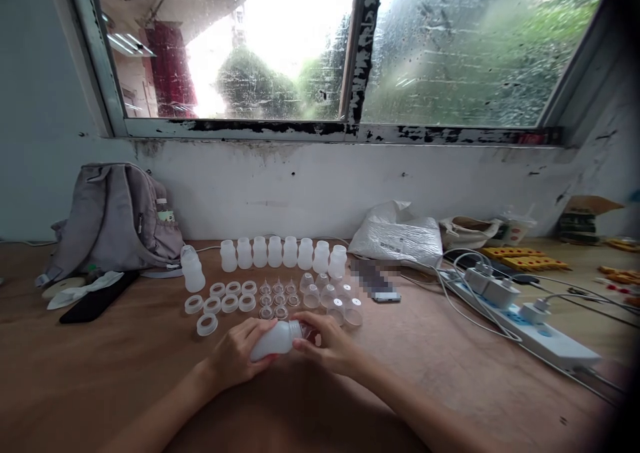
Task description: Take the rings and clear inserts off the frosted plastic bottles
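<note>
A frosted baby bottle lies nearly level between my hands, its neck towards the right. My left hand is wrapped round the bottle's body. At the neck, my right hand is closed on a clear part, mostly hidden by the fingers, that looks like a domed cap. Just beyond my hands lie several clear bottle nipples in rows. White collar rings lie to their left, and clear domed caps stand to their right. Behind them is a row of open frosted bottles.
Another bottle with a clear top stands at the row's left end, near a grey backpack and a black phone-like slab. To the right are a phone, a silver bag and a power strip with cables.
</note>
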`<control>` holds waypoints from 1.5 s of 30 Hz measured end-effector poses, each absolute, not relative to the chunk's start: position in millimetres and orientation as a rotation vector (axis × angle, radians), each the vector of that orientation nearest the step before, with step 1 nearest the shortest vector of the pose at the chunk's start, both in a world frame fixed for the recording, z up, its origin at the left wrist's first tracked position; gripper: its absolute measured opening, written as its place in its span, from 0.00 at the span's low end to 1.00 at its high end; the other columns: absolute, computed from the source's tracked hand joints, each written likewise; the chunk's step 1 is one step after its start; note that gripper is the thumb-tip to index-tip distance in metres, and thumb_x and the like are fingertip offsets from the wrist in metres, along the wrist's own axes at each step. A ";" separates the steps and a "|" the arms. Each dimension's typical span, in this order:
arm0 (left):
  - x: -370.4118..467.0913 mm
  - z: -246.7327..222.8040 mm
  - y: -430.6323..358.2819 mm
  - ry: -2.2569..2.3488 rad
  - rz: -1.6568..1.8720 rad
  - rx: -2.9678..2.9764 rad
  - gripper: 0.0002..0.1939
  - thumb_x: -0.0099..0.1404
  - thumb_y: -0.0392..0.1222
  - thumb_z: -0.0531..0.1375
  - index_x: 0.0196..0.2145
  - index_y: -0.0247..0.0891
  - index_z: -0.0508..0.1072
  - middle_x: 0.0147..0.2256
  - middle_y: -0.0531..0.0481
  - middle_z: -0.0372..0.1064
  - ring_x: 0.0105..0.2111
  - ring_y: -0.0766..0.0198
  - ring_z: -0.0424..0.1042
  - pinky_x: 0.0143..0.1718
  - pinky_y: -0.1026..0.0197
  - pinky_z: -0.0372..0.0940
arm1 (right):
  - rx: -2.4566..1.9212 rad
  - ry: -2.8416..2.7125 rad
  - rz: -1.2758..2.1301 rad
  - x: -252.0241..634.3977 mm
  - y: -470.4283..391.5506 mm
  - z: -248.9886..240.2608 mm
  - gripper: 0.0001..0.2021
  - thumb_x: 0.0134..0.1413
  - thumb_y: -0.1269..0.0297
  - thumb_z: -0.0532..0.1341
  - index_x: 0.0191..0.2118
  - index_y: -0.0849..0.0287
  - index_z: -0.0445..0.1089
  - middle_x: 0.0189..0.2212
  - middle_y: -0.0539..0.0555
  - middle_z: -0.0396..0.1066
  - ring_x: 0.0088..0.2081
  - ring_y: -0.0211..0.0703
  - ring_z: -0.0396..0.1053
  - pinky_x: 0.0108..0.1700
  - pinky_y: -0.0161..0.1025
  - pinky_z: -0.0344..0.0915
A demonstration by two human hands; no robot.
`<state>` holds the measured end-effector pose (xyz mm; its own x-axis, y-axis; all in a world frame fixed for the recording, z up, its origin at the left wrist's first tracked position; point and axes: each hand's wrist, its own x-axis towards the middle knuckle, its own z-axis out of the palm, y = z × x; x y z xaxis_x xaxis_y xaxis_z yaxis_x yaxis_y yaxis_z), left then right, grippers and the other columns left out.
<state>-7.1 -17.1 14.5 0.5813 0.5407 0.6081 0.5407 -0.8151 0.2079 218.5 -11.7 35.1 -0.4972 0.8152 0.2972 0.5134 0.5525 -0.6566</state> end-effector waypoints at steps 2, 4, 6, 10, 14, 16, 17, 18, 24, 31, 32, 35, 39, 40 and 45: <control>-5.4 15.2 -16.6 -0.975 -1.080 -2.794 0.23 0.58 0.43 0.55 0.51 0.39 0.57 0.42 0.44 0.65 0.42 0.59 0.66 0.43 0.57 0.64 | -0.943 -2.284 0.632 222.9 -4.8 45.8 0.17 0.51 0.57 0.55 0.46 0.57 0.65 0.36 0.54 0.68 0.33 0.40 0.63 0.36 0.36 0.60; -3.7 15.6 -17.4 -1.031 -1.086 -2.815 0.24 0.58 0.43 0.55 0.51 0.40 0.56 0.43 0.44 0.64 0.43 0.59 0.65 0.44 0.57 0.64 | -0.900 -2.304 0.577 233.7 5.7 56.6 0.14 0.55 0.59 0.51 0.42 0.57 0.67 0.34 0.54 0.68 0.33 0.39 0.63 0.34 0.36 0.59; -3.2 14.8 -18.5 -1.074 -1.067 -2.831 0.25 0.57 0.43 0.56 0.52 0.41 0.56 0.44 0.44 0.63 0.43 0.59 0.64 0.44 0.57 0.63 | -0.949 -2.260 0.415 248.6 18.6 64.2 0.12 0.55 0.61 0.51 0.41 0.57 0.68 0.34 0.55 0.68 0.35 0.42 0.63 0.37 0.38 0.59; -5.8 12.0 -18.1 -1.038 -0.967 -2.840 0.26 0.56 0.43 0.57 0.52 0.42 0.58 0.42 0.45 0.61 0.41 0.60 0.64 0.42 0.57 0.64 | -1.159 -2.223 0.119 272.7 40.1 65.4 0.09 0.51 0.65 0.54 0.34 0.58 0.71 0.30 0.56 0.69 0.35 0.45 0.62 0.39 0.42 0.57; -7.8 13.0 -16.9 -0.996 -0.971 -2.796 0.26 0.56 0.44 0.57 0.52 0.40 0.58 0.40 0.45 0.62 0.39 0.60 0.65 0.40 0.59 0.65 | -1.379 -2.276 0.154 279.8 45.8 57.1 0.10 0.49 0.67 0.55 0.36 0.58 0.71 0.32 0.55 0.69 0.34 0.44 0.64 0.37 0.40 0.59; -8.2 14.4 -16.8 -0.967 -0.969 -2.765 0.26 0.56 0.44 0.57 0.52 0.38 0.58 0.39 0.44 0.63 0.39 0.60 0.65 0.39 0.59 0.65 | -1.389 -2.345 0.177 281.4 45.4 52.2 0.11 0.47 0.68 0.56 0.38 0.57 0.71 0.36 0.56 0.68 0.37 0.45 0.64 0.39 0.40 0.59; -8.4 14.9 -16.8 -0.958 -0.961 -2.750 0.26 0.56 0.44 0.56 0.52 0.37 0.58 0.39 0.44 0.63 0.39 0.60 0.65 0.39 0.59 0.65 | -1.387 -2.374 0.171 282.4 45.2 49.8 0.13 0.47 0.69 0.56 0.40 0.57 0.70 0.38 0.56 0.68 0.40 0.46 0.64 0.40 0.41 0.58; -8.7 15.3 -16.8 -0.954 -0.954 -2.734 0.26 0.57 0.44 0.56 0.52 0.37 0.58 0.39 0.43 0.63 0.39 0.59 0.65 0.39 0.59 0.65 | -1.388 -2.395 0.158 283.6 45.2 47.5 0.14 0.46 0.70 0.56 0.41 0.56 0.70 0.40 0.56 0.68 0.42 0.48 0.63 0.42 0.42 0.57; -10.0 14.2 -15.6 -0.953 -0.930 -2.710 0.24 0.57 0.46 0.55 0.52 0.38 0.59 0.40 0.43 0.64 0.40 0.58 0.65 0.40 0.58 0.64 | -1.375 -2.432 0.191 285.8 47.5 42.8 0.17 0.42 0.75 0.58 0.41 0.55 0.70 0.41 0.56 0.68 0.44 0.49 0.62 0.43 0.44 0.55; -3.0 31.7 -26.8 -1.356 -1.252 -2.754 0.18 0.59 0.44 0.54 0.47 0.39 0.63 0.40 0.45 0.63 0.39 0.59 0.65 0.40 0.57 0.64 | -1.197 -1.945 0.604 268.7 37.3 61.2 0.15 0.50 0.55 0.54 0.34 0.62 0.70 0.24 0.53 0.68 0.24 0.38 0.64 0.26 0.34 0.59; -1.6 35.6 -29.0 -1.424 -1.310 -2.741 0.17 0.59 0.44 0.53 0.46 0.39 0.64 0.39 0.45 0.63 0.39 0.59 0.65 0.40 0.57 0.64 | -1.167 -1.855 0.672 265.8 34.6 63.3 0.16 0.49 0.53 0.54 0.32 0.62 0.70 0.22 0.52 0.67 0.23 0.37 0.63 0.25 0.34 0.58; 1.3 43.1 -33.7 -1.522 -1.416 -2.722 0.15 0.58 0.45 0.54 0.43 0.39 0.66 0.38 0.46 0.64 0.38 0.58 0.65 0.39 0.56 0.64 | -1.096 -1.671 0.806 257.5 26.8 65.8 0.19 0.48 0.50 0.54 0.25 0.63 0.68 0.16 0.50 0.63 0.20 0.36 0.61 0.23 0.33 0.58; 2.3 43.3 -35.3 -1.515 -1.439 -2.742 0.16 0.57 0.45 0.55 0.43 0.39 0.67 0.38 0.46 0.64 0.38 0.58 0.65 0.39 0.57 0.64 | -1.053 -1.633 0.874 247.5 20.6 60.5 0.19 0.48 0.49 0.55 0.22 0.62 0.65 0.15 0.49 0.61 0.19 0.34 0.60 0.23 0.32 0.57; 2.3 42.8 -35.2 -1.509 -1.433 -2.748 0.16 0.57 0.45 0.55 0.43 0.39 0.67 0.38 0.46 0.64 0.38 0.58 0.65 0.39 0.57 0.64 | -1.058 -1.636 0.882 245.4 19.7 58.1 0.19 0.47 0.49 0.55 0.21 0.62 0.65 0.15 0.48 0.61 0.19 0.34 0.59 0.22 0.32 0.56; 2.0 42.7 -35.1 -1.456 -1.407 -2.816 0.16 0.57 0.45 0.56 0.44 0.41 0.67 0.37 0.47 0.63 0.37 0.59 0.65 0.39 0.57 0.64 | -1.147 -1.645 0.829 236.4 14.7 46.7 0.21 0.48 0.48 0.54 0.17 0.60 0.58 0.12 0.47 0.58 0.16 0.33 0.58 0.19 0.31 0.54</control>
